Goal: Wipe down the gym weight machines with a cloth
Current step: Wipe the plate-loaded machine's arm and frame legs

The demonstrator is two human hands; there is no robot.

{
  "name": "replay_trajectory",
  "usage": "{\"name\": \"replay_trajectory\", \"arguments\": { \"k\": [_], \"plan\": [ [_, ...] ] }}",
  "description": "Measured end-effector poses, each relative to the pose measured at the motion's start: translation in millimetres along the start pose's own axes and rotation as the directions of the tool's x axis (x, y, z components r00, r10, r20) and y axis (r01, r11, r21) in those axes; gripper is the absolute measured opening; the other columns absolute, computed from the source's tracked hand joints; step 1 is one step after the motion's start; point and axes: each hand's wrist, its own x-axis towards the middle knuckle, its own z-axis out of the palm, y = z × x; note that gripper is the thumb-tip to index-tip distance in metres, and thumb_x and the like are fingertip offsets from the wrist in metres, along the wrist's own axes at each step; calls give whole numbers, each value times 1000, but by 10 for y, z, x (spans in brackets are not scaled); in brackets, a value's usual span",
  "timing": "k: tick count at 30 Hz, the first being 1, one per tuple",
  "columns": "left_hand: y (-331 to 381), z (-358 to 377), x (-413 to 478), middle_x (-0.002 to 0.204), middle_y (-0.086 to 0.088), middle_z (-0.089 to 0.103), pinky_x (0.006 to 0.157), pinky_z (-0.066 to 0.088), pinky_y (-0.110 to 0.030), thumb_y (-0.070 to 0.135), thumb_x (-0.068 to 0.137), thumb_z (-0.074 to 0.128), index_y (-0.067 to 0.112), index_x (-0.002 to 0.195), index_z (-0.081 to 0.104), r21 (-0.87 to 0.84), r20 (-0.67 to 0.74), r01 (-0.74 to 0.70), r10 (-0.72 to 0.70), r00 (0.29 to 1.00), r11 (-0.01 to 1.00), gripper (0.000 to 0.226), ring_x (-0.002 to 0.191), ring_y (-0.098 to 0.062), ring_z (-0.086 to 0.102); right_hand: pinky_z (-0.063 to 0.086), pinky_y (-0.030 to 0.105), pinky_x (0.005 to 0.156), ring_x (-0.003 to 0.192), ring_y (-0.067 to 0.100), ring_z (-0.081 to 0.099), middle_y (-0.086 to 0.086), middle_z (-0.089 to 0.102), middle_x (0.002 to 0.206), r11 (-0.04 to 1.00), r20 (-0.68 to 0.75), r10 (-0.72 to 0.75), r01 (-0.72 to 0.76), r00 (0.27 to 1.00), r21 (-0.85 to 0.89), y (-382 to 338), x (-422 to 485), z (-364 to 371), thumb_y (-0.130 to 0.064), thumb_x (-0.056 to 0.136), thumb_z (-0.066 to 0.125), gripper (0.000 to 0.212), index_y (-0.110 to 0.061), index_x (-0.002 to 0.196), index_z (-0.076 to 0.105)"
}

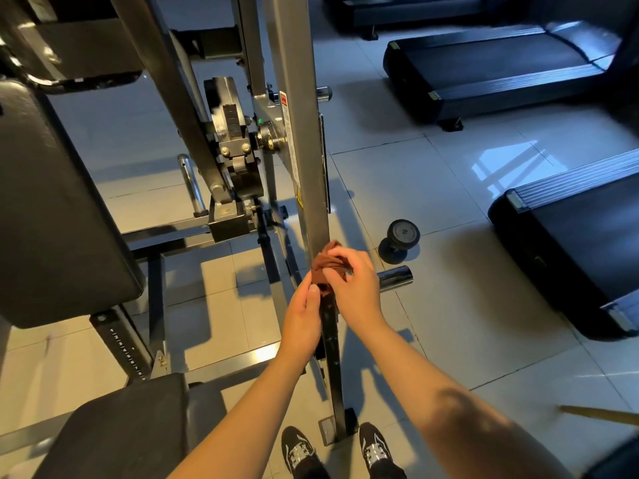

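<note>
While the right hand [356, 281] curls its fingers over the bunched cloth [326, 267] and holds it against the lower part of the weight machine's upright post [301, 133], the left hand [304, 312] pinches the cloth's hanging end just beneath, thumb on top. Because the wad covers little of the post, a stroke may leave its side faces unwiped, and the knuckles may strike the chrome peg [397, 276] just beside the right hand. The cloth appears reddish-brown, thin, soft and tightly crumpled into folds.
</note>
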Motion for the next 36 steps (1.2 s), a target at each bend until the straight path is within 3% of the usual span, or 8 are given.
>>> {"name": "replay_trajectory", "arguments": {
  "k": [6,14,18,22,27,30,33,36],
  "plan": [
    [-77,163,-2,103,43,63,80,40,1,23,112,27,43,127,49,9,-83,-11,12,997,1000,34,103,22,55,46,7,84,104,-1,56,-11,52,112,993,103,-102,107,989,-47,136,115,-21,-3,89,68,29,-27,106,65],
    [-609,461,-50,136,15,59,100,44,-15,31,110,35,34,146,45,-2,-212,50,-50,976,999,38,123,6,54,51,13,84,97,2,61,-11,56,105,999,246,-6,15,969,-34,624,82,-107,0,84,72,32,-30,95,67],
    [-344,574,41,134,27,52,93,40,-5,30,110,35,41,145,40,-14,-310,-12,7,951,1000,37,119,19,48,52,20,92,107,3,59,-10,55,113,993,206,-88,71,974,91,348,291,-248,-7,89,67,31,-31,109,66],
    [-151,619,149,140,21,52,97,39,-6,29,110,34,42,145,43,13,-371,-75,75,926,997,38,126,12,48,52,24,96,117,7,56,-9,55,124,977,208,-146,108,967,186,169,465,-190,-12,96,60,32,-31,122,60],
    [-195,682,180,158,18,30,94,22,6,32,111,32,32,158,27,78,-393,7,25,919,997,47,137,9,27,60,27,82,99,8,67,-16,70,103,987,353,88,-130,931,97,541,360,-277,-7,99,54,32,-35,109,67],
    [-90,686,162,158,19,33,102,29,-8,36,110,31,39,158,24,8,-391,28,-23,920,1000,49,139,2,33,59,31,89,95,1,67,-16,72,100,986,370,146,-166,917,23,452,382,-386,-6,97,58,32,-34,105,72],
    [-14,654,179,158,13,38,116,33,-28,38,110,31,39,157,27,6,-385,1,1,923,1000,47,143,-6,38,55,18,90,104,-3,63,-15,69,113,984,349,38,-96,936,151,55,519,-466,-7,99,56,31,-27,119,70],
    [61,686,199,149,16,48,115,36,-30,35,111,31,43,150,38,38,-382,-49,60,922,998,41,137,0,43,52,13,91,110,-3,60,-15,65,119,970,317,-55,-24,947,241,-255,654,-450,-9,101,56,31,-26,124,66]
  ]
}}
